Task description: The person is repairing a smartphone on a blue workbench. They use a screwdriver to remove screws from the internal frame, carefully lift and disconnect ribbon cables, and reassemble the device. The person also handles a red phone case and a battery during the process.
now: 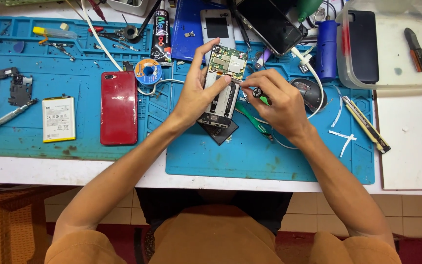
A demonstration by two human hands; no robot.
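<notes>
My left hand [197, 93] grips an opened phone body [221, 105] and tilts it up off the blue mat; its green circuit board [228, 62] shows at the top end. My right hand [275, 100] holds a small screwdriver [258, 92] with a green handle, its tip against the phone's right edge just below the board. A dark back cover [219, 131] lies flat under the phone.
A red phone [118, 108] and a white battery [58, 119] lie on the left blue mat [30, 132]. Green tweezers [251, 119], a yellow utility knife [366, 123], a solder wire spool [148, 71], a black glue tube [161, 30] and a clear plastic tub [391, 49] surround the work.
</notes>
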